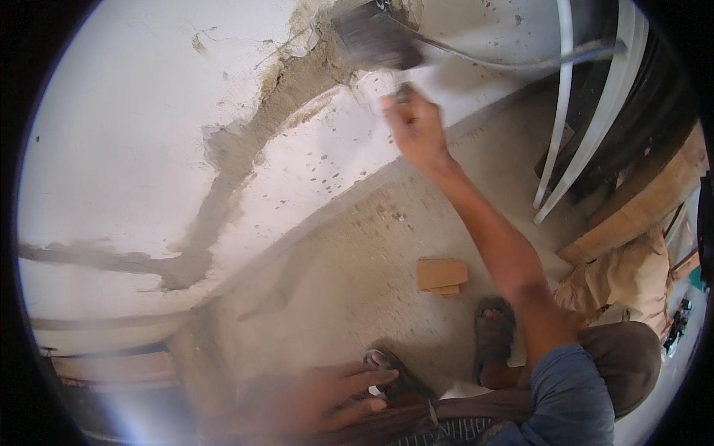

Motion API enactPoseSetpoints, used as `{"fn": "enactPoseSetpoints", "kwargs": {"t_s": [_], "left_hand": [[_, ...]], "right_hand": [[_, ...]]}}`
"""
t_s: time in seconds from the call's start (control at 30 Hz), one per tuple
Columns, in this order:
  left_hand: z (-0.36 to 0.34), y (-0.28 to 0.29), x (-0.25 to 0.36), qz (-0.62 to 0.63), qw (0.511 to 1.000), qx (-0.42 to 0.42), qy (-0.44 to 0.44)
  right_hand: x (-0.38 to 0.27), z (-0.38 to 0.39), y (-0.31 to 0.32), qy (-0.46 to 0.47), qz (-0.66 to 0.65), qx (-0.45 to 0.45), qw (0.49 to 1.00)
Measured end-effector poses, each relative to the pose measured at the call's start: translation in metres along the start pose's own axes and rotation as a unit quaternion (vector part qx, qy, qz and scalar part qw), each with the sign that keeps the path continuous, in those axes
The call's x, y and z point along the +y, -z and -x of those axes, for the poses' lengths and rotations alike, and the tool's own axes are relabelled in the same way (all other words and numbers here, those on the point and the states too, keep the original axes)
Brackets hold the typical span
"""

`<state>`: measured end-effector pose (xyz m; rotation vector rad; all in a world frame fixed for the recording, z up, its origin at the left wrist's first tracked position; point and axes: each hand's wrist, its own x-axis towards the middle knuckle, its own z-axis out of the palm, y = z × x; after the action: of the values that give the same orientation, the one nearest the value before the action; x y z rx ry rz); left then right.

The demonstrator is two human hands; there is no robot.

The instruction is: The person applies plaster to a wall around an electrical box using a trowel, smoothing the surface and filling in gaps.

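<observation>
My right hand is closed around the handle of what looks like a trowel, blurred by motion. Its dark, flat, squarish blade lies over the upper end of a rough mortar-filled channel in the white wall. Behind the blade a grey cable comes out and runs to the right. Low in the view, my left hand hovers near my lap with its fingers stretched out and nothing in them; it too is smeared.
Brown cardboard pieces lie on the dusty floor ahead of my sandalled feet. At the right stand white pipes, dark coiled tubing and a crumpled tan sack. Mortar specks dot the lower wall.
</observation>
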<state>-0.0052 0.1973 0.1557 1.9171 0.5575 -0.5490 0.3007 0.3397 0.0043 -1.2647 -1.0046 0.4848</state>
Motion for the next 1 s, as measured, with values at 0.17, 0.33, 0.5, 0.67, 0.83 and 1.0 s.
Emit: {"fn": "enactPoseSetpoints", "kwargs": {"t_s": [0.17,0.33,0.5,0.67,0.83,1.0], "left_hand": [[-0.002,0.003,-0.003,-0.010,1.000,0.001,-0.011],[0.000,0.002,-0.008,-0.011,1.000,-0.002,-0.015],[-0.003,0.005,-0.004,-0.014,1.000,-0.011,-0.020],[-0.005,0.002,-0.007,-0.013,0.999,0.006,-0.041],[-0.007,0.003,-0.006,-0.011,0.999,0.005,-0.051],[-0.009,0.002,-0.007,0.000,0.998,0.007,-0.065]], "right_hand": [[0.014,-0.009,0.004,0.075,-0.096,0.036,0.992],[0.008,-0.012,0.002,0.073,0.003,-0.036,0.997],[0.004,-0.012,0.008,0.061,0.031,-0.050,0.996],[0.013,-0.022,-0.003,0.092,0.034,-0.081,0.992],[-0.013,-0.023,0.007,0.024,-0.041,-0.006,0.999],[-0.019,-0.027,0.010,0.073,0.029,-0.052,0.996]]}}
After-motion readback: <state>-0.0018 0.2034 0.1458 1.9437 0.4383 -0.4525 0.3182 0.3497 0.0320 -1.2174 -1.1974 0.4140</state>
